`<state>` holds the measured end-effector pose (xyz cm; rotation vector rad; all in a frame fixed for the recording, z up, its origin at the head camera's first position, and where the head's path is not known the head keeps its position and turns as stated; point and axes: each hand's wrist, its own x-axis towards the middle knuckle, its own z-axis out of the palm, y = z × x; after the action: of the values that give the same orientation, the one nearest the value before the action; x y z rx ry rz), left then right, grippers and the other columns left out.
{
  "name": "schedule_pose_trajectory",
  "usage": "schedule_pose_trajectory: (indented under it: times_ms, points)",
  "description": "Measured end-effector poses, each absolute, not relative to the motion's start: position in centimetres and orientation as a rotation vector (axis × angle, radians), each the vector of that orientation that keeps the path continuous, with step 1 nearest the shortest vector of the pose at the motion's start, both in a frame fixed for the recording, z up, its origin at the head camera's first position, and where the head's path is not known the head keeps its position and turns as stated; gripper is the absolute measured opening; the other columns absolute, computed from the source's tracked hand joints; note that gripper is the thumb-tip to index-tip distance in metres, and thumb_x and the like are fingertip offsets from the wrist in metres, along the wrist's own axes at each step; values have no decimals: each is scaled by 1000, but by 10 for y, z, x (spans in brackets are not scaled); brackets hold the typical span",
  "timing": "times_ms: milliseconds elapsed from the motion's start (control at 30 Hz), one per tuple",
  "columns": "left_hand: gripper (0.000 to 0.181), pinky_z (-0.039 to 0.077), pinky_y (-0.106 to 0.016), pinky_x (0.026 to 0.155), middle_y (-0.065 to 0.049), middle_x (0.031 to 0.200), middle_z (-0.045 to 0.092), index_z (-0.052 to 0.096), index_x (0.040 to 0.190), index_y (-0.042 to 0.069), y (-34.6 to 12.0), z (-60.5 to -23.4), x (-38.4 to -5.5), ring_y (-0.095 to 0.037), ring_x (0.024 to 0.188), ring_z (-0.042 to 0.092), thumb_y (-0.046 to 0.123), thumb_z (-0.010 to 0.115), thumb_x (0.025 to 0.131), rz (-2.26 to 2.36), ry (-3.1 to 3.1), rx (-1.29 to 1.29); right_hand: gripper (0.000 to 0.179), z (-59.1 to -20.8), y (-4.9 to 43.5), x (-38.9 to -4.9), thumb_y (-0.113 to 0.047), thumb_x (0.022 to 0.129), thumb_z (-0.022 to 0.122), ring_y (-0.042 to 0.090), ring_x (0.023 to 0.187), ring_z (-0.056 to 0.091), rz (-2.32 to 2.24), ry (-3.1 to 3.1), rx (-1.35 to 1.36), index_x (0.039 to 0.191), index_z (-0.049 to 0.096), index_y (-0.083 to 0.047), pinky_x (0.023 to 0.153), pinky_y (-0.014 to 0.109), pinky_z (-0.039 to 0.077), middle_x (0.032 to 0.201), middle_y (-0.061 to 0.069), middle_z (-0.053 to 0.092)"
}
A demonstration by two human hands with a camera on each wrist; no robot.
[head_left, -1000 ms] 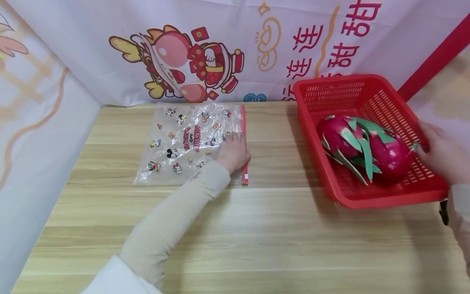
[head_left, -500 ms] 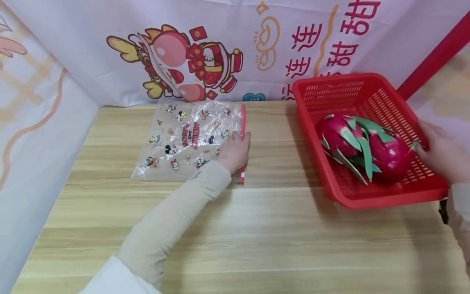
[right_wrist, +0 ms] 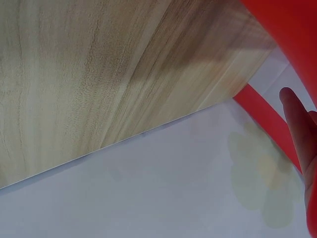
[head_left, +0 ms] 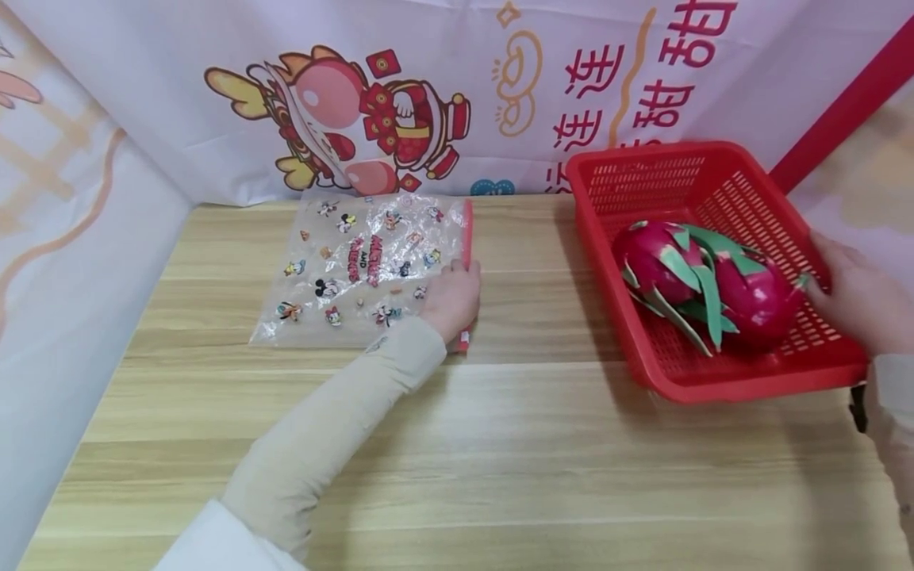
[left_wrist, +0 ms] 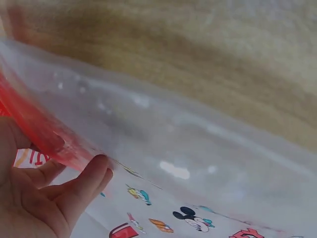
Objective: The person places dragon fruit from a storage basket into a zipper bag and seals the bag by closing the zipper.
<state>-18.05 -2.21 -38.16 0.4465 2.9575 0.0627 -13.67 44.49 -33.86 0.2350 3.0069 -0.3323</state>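
A clear plastic zip bag [head_left: 336, 266] printed with cartoon characters lies on the table's left half, its red zipper edge facing right. My left hand [head_left: 453, 301] grips that edge; in the left wrist view the thumb and fingers [left_wrist: 91, 181] pinch the bag [left_wrist: 163, 134] beside the red strip, and the plastic bulges up. On the right is a red slotted basket [head_left: 764, 388]. Two magenta dragon fruits with green scales, one on the left [head_left: 650, 258] and one on the right [head_left: 757, 305], lie in it. My right hand [head_left: 860, 297] holds the basket's right rim, thumb over the inside.
The wooden table [head_left: 500, 460] spreads beneath both hands. A printed white cloth [head_left: 457, 47] hangs along the back, and another cloth [head_left: 71, 238] covers the left side. A red strip [head_left: 842, 111] slants behind the basket. The right wrist view shows the table's edge [right_wrist: 143, 133].
My left hand and the bag have slid slightly to the left, and the bag's near edge has shifted a little farther back. My right hand and the basket stay almost the same.
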Motion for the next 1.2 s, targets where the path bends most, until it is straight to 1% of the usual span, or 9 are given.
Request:
schedule_pose_trajectory:
  times_ms: [233,300,433,600,700,867,933,1033,1200]
  points:
    - [22,59,-39,72,-17,101,67,65,105,-4,-22,-379,-182,-27,91,67,6,53,89,19,2975,455,77,-339,446,-135,-20,96,47,53,119,28,-349,2984,260,153,-4,-12,98,77,22,149,36,20]
    - [26,59,-38,69,-17,103,66,63,109,-7,-22,-378,-180,-27,90,67,6,54,89,-6,2997,445,77,-339,447,-135,-20,95,47,53,119,28,-346,2984,260,153,-3,-11,98,77,23,149,36,20]
    - [44,59,-36,73,-26,125,57,48,128,-16,-21,-377,-175,-28,96,65,7,52,91,-76,3051,404,77,-340,448,-135,-20,96,47,54,118,28,-342,2981,270,153,-4,-11,98,77,23,149,36,20]
    - [55,57,-36,80,-29,147,37,30,141,-15,-19,-375,-168,-31,107,61,5,47,94,-125,3052,319,77,-340,449,-133,-22,96,46,54,118,28,-351,2969,285,153,-4,-11,97,77,24,148,36,20]
    - [55,58,-34,77,-32,149,31,28,143,-13,-18,-375,-167,-31,107,60,3,46,94,-135,3055,285,77,-341,449,-132,-23,97,46,54,116,29,-358,2966,284,153,-4,-11,97,78,25,147,37,21]
    - [50,59,-30,74,-42,143,32,39,135,-17,-21,-371,-168,-32,104,63,-1,52,89,-145,3085,278,77,-342,450,-132,-21,96,47,54,114,31,-366,2972,275,153,-4,-11,95,78,28,145,38,25]
    - [47,59,-32,77,-41,140,37,44,131,-19,-23,-369,-168,-33,105,63,-1,53,89,-175,3102,306,77,-342,450,-134,-20,96,47,55,113,32,-358,2979,259,153,-3,-11,94,77,29,143,39,27]
    - [47,58,-34,82,-36,141,42,42,133,-18,-26,-367,-167,-34,109,62,0,50,91,-198,3121,347,76,-341,449,-137,-21,96,46,55,113,33,-350,2980,239,154,-2,-11,93,77,30,142,39,29]
    - [55,53,-38,95,-29,152,27,31,142,-13,-27,-363,-165,-37,127,49,5,50,93,-173,3091,342,76,-338,448,-138,-27,97,46,53,114,33,-392,2947,273,154,-5,-15,94,77,29,147,36,25]
